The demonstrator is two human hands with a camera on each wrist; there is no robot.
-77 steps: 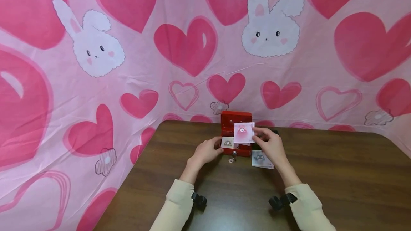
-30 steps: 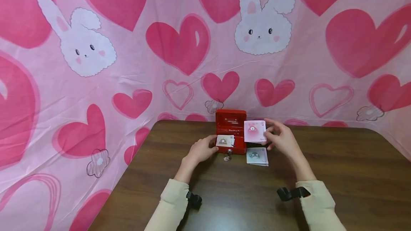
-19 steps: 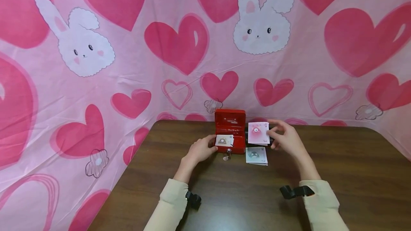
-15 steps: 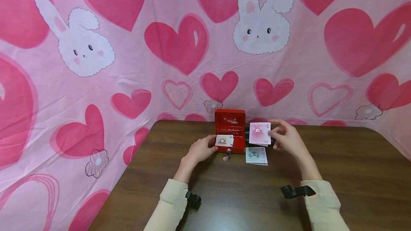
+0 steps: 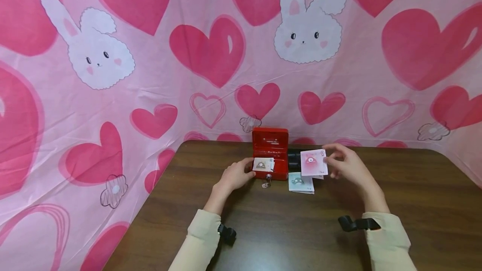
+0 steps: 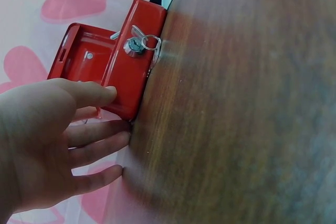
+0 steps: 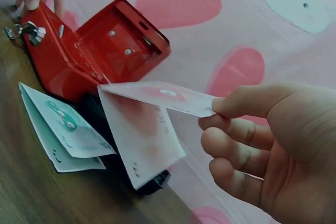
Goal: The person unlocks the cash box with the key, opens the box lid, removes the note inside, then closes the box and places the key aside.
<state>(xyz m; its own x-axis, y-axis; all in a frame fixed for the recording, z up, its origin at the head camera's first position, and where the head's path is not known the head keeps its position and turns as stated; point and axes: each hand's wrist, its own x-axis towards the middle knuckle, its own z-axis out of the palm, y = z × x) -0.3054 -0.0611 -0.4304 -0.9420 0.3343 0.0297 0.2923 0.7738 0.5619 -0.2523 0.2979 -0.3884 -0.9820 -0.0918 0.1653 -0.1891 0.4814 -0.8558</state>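
A red cash box (image 5: 280,171) stands at the back of the table with its lid raised. Keys (image 6: 153,45) hang from its front lock. My left hand (image 5: 234,177) holds the box's left front corner, thumb on the front in the left wrist view. Between thumb and index finger my right hand (image 5: 348,167) pinches the right edge of a folded pink play banknote (image 5: 313,163). That note hangs over a black item (image 5: 293,160) right of the box. In the right wrist view its lower flap spreads downward. Beige notes (image 5: 263,164) lie inside the box, at its left.
Folded teal notes (image 5: 301,183) lie on the wooden table (image 5: 271,225), close to the box's right front corner. The black item sits behind them, partly hidden by the pink note. A pink heart-and-rabbit cloth (image 5: 211,49) hangs behind the table.
My right hand has carried the pink banknote from above the box rightward, and lately slightly lower, uncovering the box's interior and the black item. My left hand stays on the box.
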